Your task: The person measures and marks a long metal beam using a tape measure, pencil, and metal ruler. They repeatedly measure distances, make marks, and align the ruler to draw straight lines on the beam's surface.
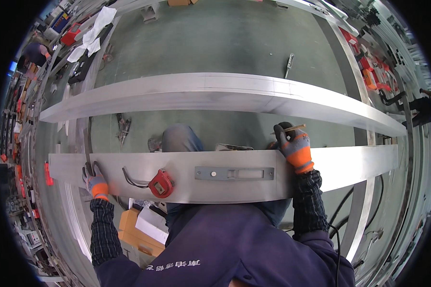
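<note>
A silvery metal beam (225, 191) lies crosswise in front of me. My left hand (95, 181), in a grey and orange glove, rests open on its left part, fingers apart, beside a dark cable (88, 138). At the far edge of the beam, right of the middle, my right hand (295, 147) is closed around a thin, light-brown pencil (300, 127). A grey slotted plate (218, 173) lies flat on the beam, left of my right hand. Between that plate and my left hand sits a red tape measure (162, 183), next to black wires (130, 180).
A second metal beam (191, 91) runs crosswise farther away. Rails (364, 201) stand at both sides beneath the beams. An open cardboard box (138, 232) is below at the left. A metal tool (289, 65) lies beyond the far beam. Another person (33, 53) is at the far left.
</note>
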